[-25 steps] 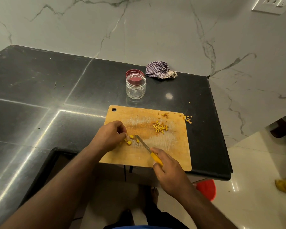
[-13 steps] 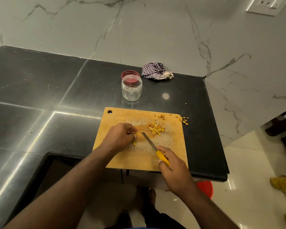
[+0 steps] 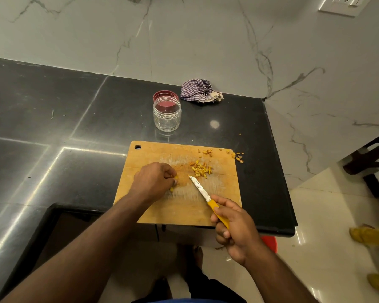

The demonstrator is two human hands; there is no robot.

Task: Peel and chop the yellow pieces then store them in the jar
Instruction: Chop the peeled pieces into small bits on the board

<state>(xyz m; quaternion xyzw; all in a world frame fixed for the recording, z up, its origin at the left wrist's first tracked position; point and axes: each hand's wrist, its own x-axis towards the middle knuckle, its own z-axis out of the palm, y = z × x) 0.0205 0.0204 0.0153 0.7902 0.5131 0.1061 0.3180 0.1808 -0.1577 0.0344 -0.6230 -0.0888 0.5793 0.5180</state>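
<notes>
Two hands: left hand (image 3: 154, 180) pinches yellow piece (image 3: 176, 177), right hand (image 3: 234, 230) grips knife (image 3: 202, 193).

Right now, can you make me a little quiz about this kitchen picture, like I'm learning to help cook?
1. True or false: the jar already has yellow bits inside.
2. Which hand holds the knife?
A. left hand
B. right hand
C. neither
3. Fill the gap: the pile of chopped yellow pieces lies on the ____.

Key
1. False. It looks empty, and its red lid sits behind it.
2. B. The right hand grips the yellow handle; the left hand pinches a yellow piece.
3. Cutting board.
</notes>
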